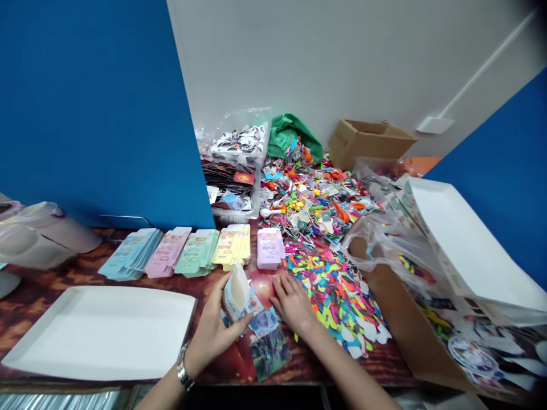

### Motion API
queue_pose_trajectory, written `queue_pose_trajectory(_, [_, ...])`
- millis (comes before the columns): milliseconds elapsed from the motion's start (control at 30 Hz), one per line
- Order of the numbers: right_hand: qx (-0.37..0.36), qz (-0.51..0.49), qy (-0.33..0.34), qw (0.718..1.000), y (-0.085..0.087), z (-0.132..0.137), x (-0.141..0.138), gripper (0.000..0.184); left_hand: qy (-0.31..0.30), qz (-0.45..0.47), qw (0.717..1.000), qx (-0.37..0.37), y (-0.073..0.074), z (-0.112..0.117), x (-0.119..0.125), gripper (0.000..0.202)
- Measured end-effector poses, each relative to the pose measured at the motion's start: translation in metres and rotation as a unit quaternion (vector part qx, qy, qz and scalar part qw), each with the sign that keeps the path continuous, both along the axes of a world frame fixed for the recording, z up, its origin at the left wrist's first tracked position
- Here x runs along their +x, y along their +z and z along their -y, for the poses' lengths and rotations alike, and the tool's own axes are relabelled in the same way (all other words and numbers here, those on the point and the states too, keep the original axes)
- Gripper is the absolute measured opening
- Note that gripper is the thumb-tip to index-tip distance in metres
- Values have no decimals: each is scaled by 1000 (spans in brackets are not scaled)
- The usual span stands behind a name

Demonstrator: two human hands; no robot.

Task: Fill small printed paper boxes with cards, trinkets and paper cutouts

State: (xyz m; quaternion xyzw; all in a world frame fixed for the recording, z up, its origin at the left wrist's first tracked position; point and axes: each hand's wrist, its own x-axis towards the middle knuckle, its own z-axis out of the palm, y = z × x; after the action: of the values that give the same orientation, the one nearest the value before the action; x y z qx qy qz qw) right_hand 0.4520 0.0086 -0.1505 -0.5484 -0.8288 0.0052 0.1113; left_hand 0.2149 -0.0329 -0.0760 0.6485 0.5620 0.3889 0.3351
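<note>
Your left hand (217, 324) clasped an open carton (236, 293), apparently for filling; your right hand (296, 304), hold unclear, was at a red card (261, 286), probably needing to pinch next

Table (38, 290) (wood-grained, apparently) | white tray (106, 333) | carton stacks (198, 250) | cards (270, 352) | trinket heap (316, 199)

Left fingers (217, 291) hold 1 open pale-blue packet (233, 299).

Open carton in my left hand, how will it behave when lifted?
The carton probably feels light, since its walls look like thin card. It may buckle under a hard squeeze from the left hand, as its mouth gapes. With that top open, anything inside could spill if tipped.
</note>
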Motion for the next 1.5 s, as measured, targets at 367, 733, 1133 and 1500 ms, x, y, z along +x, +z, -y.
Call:
queue_pose_trajectory(367, [-87,59,-99,990,36,18,3,49,-1,-8,1000,-2,-2,2,-9,81])
queue_pose_trajectory(733, [-50,-138,-114,983,18,18,16,36,16,-64,998,25,-11,-1,-7,62])
queue_pose_trajectory(1133, [76,-272,92,955,122,21,-14,30,5,-239,960,143,-9,0,-2,55])
queue_pose_trajectory(1500, [39,-326,190,925,93,47,-39,50,-12,-225,958,177,-40,2,13,66])
